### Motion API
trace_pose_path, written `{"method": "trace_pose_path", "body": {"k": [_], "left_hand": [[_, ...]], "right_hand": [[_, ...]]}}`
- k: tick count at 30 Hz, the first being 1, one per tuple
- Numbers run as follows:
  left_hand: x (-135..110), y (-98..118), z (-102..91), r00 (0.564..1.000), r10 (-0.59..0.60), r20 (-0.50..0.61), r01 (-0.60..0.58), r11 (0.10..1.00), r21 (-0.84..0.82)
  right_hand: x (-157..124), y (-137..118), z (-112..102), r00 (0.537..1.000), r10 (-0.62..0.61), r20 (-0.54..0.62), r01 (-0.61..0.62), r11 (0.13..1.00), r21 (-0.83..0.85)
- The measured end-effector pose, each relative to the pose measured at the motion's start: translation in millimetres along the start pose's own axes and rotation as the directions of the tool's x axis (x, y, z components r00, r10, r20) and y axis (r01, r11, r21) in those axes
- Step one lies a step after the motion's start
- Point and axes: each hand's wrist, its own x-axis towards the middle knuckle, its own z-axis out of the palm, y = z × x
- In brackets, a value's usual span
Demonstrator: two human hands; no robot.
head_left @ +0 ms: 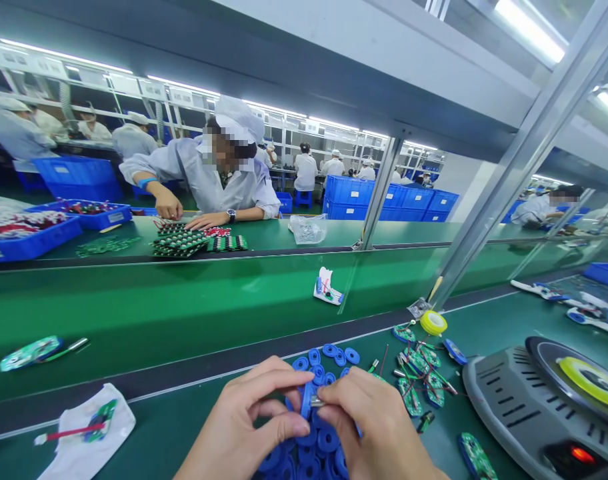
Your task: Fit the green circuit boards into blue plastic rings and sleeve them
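Note:
Between the thumb and fingers of my left hand is a blue rubber-like ring, held on edge. My right hand pinches a small silver metal cylinder, its end against the ring's middle; whether it has entered the hole I cannot tell. Beneath both hands lies a pile of similar blue rings, partly covered by the fingers. To the right of my right hand, several green circuit boards with wires and silver cylinders lie loosely together.
A grey machine with a lit red switch stands at right, near a yellow tape roll. Beyond the bench edge runs a green belt carrying parts. A white sheet bears a board at left. Across, a co-worker handles boards.

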Motion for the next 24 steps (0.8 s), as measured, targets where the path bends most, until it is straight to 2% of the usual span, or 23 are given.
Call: {"method": "trace_pose_path", "body": {"k": [2,5,8,12,17,24], "left_hand": [[-1,1,-1.2,0.999,0.043,0.017,-0.043,0.998,0.034],[-1,0,-2.5,0.997,0.072,0.032,-0.073,0.997,0.028],[-1,0,-3.0,0.996,0.077,0.043,-0.078,0.997,0.026],[-3,4,-1.8,0.999,0.052,0.014,-0.053,0.998,0.035],[-6,5,2.5,1.000,-0.002,-0.008,0.002,1.000,0.031],[-5,2,1.9,0.997,-0.079,-0.019,0.078,0.997,-0.025]], "right_hand": [[1,-1,0,0.996,0.081,0.040,-0.083,0.994,0.075],[2,-1,2,0.978,0.183,0.100,-0.204,0.938,0.279],[3,-1,6,0.972,0.201,0.123,-0.233,0.894,0.384],[0,-2,11,0.976,0.202,0.081,-0.218,0.887,0.407],[-6,-4,12,0.948,0.267,0.170,-0.313,0.876,0.367],[-8,-5,14,0.938,0.301,0.170,-0.340,0.894,0.293]]}}
